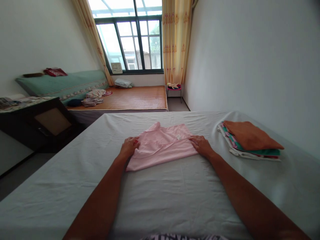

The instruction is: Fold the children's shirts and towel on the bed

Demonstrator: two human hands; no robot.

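Observation:
A pink shirt, partly folded, lies on the white bed sheet in front of me. At its left edge, my left hand is closed with the fingers curled on the fabric. My right hand grips the right edge near a fold line, its thumb partly hidden. A small pale label shows on the shirt near the right hand. To the right sits a stack of folded clothes with an orange-brown garment on top.
Behind this bed stands another bed with a brown mat and loose clothes. A dark cabinet is at the left. A small stool stands below the curtain, and a white wall runs along the right.

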